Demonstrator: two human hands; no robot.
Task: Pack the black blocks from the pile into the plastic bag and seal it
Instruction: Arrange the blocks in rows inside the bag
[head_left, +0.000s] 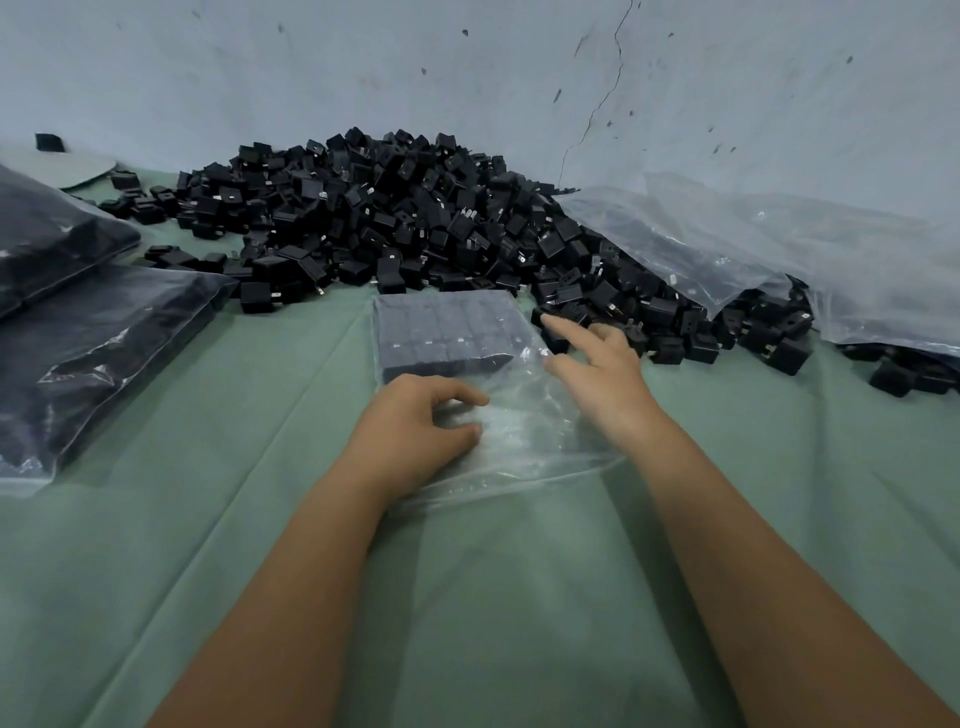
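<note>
Plastic bag (467, 364) half filled, flat on the green tabletop (234, 519) before the pile (415, 218).
My left hand (410, 426) pinches its open near edge; my right hand (597, 364), fingers spread, reaches toward the pile's edge.

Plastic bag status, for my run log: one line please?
plastic bag: partly filled, unsealed | left hand: holding bag | right hand: open, reaching to pile

Premises present as a small packing workshop. Evidence: a bulk pile of identical black blocks (415, 218) heaped on a green cloth (260, 519) against a cracked, marked wall (519, 67); filled plastic bags (93, 338) stacked left, loose empty bags (779, 244) right.
</note>
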